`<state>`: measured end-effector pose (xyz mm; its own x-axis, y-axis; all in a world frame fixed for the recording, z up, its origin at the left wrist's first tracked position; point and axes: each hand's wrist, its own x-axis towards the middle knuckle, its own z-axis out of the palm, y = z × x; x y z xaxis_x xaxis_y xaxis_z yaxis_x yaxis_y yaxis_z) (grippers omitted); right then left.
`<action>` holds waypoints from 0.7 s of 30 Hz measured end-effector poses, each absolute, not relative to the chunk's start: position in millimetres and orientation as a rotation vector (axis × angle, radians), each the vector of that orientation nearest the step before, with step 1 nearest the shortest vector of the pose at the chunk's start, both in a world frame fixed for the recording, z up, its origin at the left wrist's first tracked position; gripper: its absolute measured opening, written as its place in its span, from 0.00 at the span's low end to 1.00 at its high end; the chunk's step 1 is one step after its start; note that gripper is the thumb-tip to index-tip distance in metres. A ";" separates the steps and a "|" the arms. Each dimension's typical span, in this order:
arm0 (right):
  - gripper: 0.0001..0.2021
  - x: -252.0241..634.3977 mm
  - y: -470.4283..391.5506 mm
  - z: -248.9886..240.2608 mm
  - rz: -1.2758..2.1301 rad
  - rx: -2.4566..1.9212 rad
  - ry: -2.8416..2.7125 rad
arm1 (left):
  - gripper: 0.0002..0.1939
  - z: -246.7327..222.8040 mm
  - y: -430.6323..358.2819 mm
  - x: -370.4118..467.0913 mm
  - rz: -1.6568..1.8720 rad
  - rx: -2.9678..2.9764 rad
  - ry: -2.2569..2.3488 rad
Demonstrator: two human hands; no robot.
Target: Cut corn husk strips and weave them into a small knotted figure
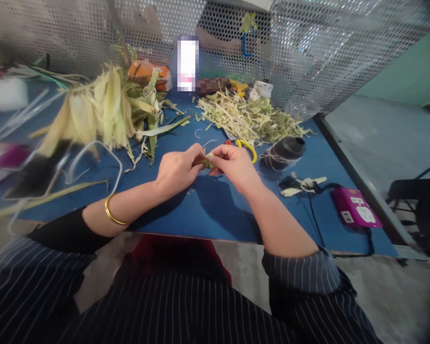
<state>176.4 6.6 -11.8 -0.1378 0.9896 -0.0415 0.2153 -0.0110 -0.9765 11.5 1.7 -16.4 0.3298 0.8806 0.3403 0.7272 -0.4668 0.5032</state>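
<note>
My left hand (pixel 179 168) and my right hand (pixel 234 167) meet over the middle of the blue table. Both are closed, with the fingertips pinching a small yellow-green piece of corn husk (pixel 208 162) between them. Most of the piece is hidden by my fingers. Just behind my right hand lie scissors (pixel 251 149) with yellow and red on their handles, partly covered. A dark cone of thread (pixel 284 153) leans on its side to the right, pale thread wound around it. Fine thread ends (pixel 210 142) show beyond my fingers.
A bundle of corn husks (pixel 107 110) lies at the left. Shredded husk (pixel 247 117) is heaped at the back. A purple power box (pixel 356 208) with a black cable sits near the right edge. Perforated metal mesh (pixel 308 52) stands behind. A white cable (pixel 116 162) loops by my left forearm.
</note>
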 end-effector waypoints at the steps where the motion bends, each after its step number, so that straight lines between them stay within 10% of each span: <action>1: 0.07 175.8 6.0 -10.6 1.249 -1.324 -1.452 | 0.07 -15.8 1.9 10.8 0.844 2.356 1.448; 21: 0.04 171.1 3.6 -7.0 1.346 -1.290 -1.327 | 0.06 -24.9 9.8 5.9 0.836 2.632 1.428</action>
